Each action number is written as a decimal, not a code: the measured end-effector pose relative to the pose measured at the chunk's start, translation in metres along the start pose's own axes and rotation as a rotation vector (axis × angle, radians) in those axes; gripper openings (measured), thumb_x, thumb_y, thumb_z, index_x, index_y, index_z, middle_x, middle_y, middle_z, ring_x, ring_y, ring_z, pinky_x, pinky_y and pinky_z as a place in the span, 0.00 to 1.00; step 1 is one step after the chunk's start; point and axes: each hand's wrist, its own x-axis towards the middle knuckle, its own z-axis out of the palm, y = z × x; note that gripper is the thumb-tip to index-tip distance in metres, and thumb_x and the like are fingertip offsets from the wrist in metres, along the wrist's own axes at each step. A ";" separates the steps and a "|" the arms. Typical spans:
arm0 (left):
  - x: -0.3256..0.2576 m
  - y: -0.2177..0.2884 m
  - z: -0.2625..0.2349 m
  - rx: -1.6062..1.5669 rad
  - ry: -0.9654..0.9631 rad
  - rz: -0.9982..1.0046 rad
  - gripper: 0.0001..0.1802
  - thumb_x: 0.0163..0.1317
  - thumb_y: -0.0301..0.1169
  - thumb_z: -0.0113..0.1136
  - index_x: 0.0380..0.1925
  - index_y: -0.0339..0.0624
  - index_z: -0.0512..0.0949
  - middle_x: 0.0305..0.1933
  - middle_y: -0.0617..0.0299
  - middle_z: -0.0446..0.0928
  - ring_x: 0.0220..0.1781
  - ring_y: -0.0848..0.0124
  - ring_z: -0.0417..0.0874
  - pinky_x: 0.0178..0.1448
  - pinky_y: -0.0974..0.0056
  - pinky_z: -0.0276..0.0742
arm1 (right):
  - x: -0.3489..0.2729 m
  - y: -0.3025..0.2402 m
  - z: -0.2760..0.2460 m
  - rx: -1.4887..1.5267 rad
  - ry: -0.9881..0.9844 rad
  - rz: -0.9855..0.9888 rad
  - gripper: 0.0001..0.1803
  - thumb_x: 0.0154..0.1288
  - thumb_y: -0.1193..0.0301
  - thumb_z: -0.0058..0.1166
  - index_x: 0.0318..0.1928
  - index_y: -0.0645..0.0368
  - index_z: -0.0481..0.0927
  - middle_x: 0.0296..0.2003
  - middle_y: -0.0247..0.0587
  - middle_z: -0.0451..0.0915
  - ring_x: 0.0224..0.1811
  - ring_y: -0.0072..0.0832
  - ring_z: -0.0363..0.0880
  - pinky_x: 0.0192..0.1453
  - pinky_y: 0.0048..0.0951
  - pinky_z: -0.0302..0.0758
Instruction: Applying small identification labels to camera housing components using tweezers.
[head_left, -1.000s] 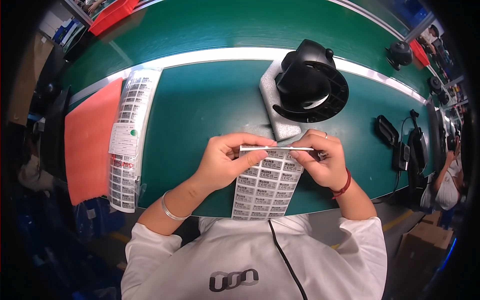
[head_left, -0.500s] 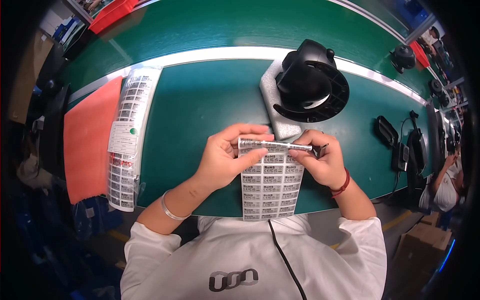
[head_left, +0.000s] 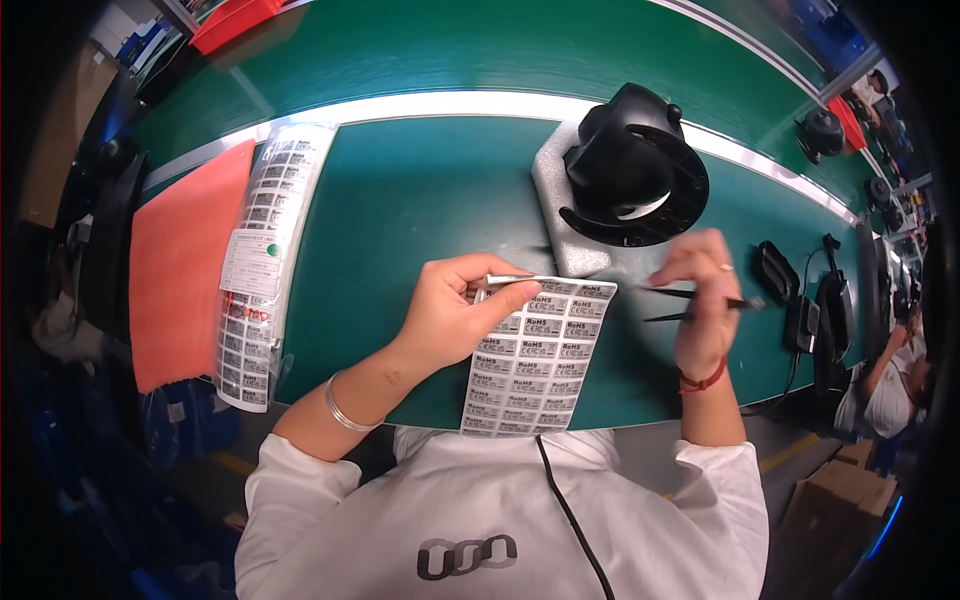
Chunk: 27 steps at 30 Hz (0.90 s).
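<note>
My left hand (head_left: pixel 458 308) pinches the top left corner of a sheet of labels (head_left: pixel 530 370), with the thumb in front and the fingers behind. The sheet has rows of small grey printed stickers and hangs over the table's near edge. Its top edge is bent over near the thumb. To the right of the sheet, my right hand (head_left: pixel 705 310) is closed around black tweezers (head_left: pixel 672 293), whose two tips stand apart and point left. This hand is smeared by motion. Beyond both hands, a black rounded plastic device (head_left: pixel 640 165) rests on a white foam block (head_left: pixel 568 225).
At the left lie an orange-red sheet (head_left: pixel 185 270) and a clear bag of label sheets (head_left: pixel 268 270). Black devices with cables (head_left: pixel 800 310) lie at the right on the green table (head_left: pixel 420 190). A black cable (head_left: pixel 570 515) runs down across my shirt.
My right hand has left the sheet's top edge and moved right with the tweezers. The rolled top of the sheet has flattened out. My left hand keeps its hold.
</note>
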 end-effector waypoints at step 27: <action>0.000 -0.004 0.009 0.198 -0.166 -0.045 0.05 0.58 0.23 0.67 0.35 0.36 0.86 0.30 0.62 0.85 0.31 0.84 0.81 0.32 0.76 0.75 | -0.005 -0.009 0.002 0.274 -0.302 0.282 0.12 0.53 0.82 0.65 0.41 0.65 0.86 0.31 0.45 0.84 0.32 0.28 0.82 0.36 0.24 0.76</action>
